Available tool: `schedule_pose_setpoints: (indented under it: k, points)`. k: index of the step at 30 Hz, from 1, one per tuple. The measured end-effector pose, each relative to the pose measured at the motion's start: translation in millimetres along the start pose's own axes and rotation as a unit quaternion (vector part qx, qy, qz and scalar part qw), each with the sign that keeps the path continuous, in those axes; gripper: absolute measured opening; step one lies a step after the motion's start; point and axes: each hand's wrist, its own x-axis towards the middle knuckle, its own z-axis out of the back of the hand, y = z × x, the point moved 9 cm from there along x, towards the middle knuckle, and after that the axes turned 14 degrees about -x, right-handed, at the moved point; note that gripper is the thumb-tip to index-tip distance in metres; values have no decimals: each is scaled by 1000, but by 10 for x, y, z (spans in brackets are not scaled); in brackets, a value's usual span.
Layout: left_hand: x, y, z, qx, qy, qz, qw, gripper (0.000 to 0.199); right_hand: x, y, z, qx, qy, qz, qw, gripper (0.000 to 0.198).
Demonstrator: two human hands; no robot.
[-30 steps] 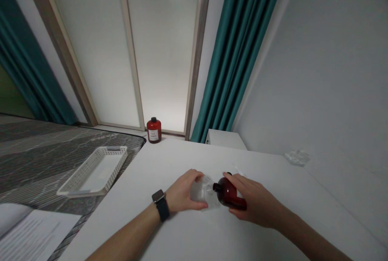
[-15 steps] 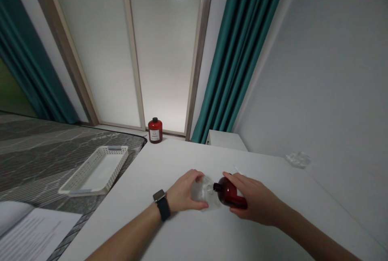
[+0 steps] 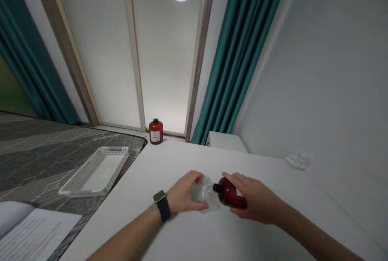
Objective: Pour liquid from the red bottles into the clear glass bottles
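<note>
A clear container (image 3: 201, 192) was held on the white counter (image 3: 194, 158) by the left hand (image 3: 182, 194), whose thumb and fingers were spread wide and curved around its sides in a broad C. A dark watch (image 3: 162, 206) was worn on the left wrist. By the right hand (image 3: 254, 200), a dark red bottle (image 3: 228, 194) was gripped around its body, with the thumb laid along the upper side and the fingers closed beneath. The bottle was tilted well over, and its black neck was pointed leftward at the container; whether the two were touching could not be told, nor could any flow of liquid be made out. Part of the bottle's pale label was covered by the right hand. A second red bottle (image 3: 155, 132), black-capped and labelled, was stood upright near the counter's far left corner, well apart from both hands.
</note>
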Motion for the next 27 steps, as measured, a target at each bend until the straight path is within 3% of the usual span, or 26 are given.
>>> schedule_pose_setpoints:
  k: [27]
  points:
    - [6, 0, -1, 1, -1, 1, 1000, 65, 9, -22, 10, -10, 0, 2, 1000, 83]
